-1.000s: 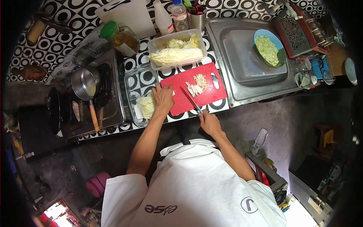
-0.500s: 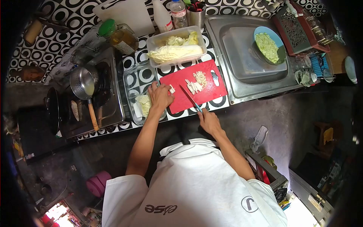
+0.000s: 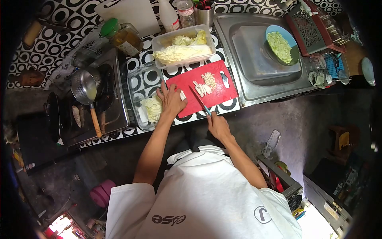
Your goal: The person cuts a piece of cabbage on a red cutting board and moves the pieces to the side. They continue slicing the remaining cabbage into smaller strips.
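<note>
My right hand is closed round the blue handle of a kitchen knife, whose blade points away from me over the red cutting board. On the board's left edge my left hand presses down with bent fingers on a white piece of cabbage stem, most of it hidden beneath the hand. Thin white cabbage strips and finer chopped bits lie right of the blade. Just left of my left hand, a clear glass dish holds pale cabbage leaves.
Behind the board stands a plastic container with cabbage. A sink on the right holds a blue bowl of shredded greens. At left, a saucepan sits on the stove, beside a green-lidded jar.
My left hand has shifted slightly right on the board, over the white stem piece. The knife stays nearly where it was, and the whole view has moved slightly.
</note>
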Demonstrator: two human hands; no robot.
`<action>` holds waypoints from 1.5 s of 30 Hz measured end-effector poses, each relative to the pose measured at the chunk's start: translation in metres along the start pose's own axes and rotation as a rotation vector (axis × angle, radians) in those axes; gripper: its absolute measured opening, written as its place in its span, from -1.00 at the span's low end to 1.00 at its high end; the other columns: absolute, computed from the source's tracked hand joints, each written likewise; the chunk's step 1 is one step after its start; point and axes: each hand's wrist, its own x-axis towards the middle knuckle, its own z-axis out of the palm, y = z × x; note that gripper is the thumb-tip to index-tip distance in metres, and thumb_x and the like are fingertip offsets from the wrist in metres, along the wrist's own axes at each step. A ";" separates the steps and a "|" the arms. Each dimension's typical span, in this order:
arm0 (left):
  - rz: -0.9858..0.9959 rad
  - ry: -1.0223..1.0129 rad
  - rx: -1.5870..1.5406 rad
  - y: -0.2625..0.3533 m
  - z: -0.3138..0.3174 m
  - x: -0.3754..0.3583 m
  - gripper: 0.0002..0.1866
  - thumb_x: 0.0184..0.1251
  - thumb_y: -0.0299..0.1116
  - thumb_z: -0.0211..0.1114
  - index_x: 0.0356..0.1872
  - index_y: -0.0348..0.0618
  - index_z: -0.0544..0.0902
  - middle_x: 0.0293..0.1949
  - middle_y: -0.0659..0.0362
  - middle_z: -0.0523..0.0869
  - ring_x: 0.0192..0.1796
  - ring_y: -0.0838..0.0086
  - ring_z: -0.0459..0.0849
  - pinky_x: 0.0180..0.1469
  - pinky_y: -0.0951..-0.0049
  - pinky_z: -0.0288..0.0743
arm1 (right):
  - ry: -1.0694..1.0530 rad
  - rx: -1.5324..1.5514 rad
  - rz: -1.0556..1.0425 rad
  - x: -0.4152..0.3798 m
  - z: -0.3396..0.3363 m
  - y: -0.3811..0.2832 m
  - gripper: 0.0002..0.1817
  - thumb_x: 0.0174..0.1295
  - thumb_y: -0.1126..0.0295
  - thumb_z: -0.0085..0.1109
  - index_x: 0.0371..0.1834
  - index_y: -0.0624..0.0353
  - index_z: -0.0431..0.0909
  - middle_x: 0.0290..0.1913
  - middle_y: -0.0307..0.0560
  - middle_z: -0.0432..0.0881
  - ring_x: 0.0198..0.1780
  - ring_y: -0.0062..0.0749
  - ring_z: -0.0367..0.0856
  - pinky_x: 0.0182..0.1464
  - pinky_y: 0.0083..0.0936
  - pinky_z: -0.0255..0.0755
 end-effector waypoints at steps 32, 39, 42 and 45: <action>-0.078 0.099 -0.502 0.008 0.072 -0.014 -0.68 -0.10 -0.24 0.42 -0.23 -0.01 0.74 -0.27 0.23 0.66 -0.12 0.25 0.46 -0.03 0.24 0.31 | -0.103 -0.154 0.058 -0.001 -0.002 -0.026 -0.69 0.07 0.46 0.11 -0.17 0.36 0.27 -0.34 0.41 0.58 -0.20 0.29 0.58 -0.13 0.00 0.48; -0.049 0.172 -0.500 0.013 0.071 -0.014 -0.73 -0.07 -0.39 0.40 -0.27 -0.21 0.72 -0.36 0.09 0.69 -0.25 0.20 0.49 -0.12 0.32 0.35 | -0.093 -0.210 0.042 0.011 0.012 -0.017 -0.64 0.05 0.45 0.17 -0.16 0.35 0.25 -0.37 0.38 0.59 -0.22 0.27 0.59 -0.16 -0.02 0.49; -0.071 0.155 -0.523 0.015 0.065 -0.013 -0.75 -0.07 -0.38 0.40 -0.30 -0.23 0.72 -0.36 0.08 0.69 -0.24 0.19 0.50 -0.11 0.30 0.35 | -0.057 -0.207 0.000 0.025 0.016 -0.017 -0.64 0.07 0.43 0.17 -0.16 0.32 0.23 -0.40 0.37 0.59 -0.26 0.27 0.60 -0.19 -0.01 0.48; -0.069 0.236 -0.508 0.016 0.065 -0.015 -0.75 -0.08 -0.40 0.41 -0.30 -0.22 0.72 -0.38 0.10 0.69 -0.23 0.22 0.50 -0.09 0.29 0.35 | -0.047 -0.188 -0.054 0.034 0.018 -0.024 -0.68 0.13 0.40 0.11 -0.17 0.31 0.22 -0.41 0.37 0.59 -0.26 0.28 0.59 -0.18 0.01 0.47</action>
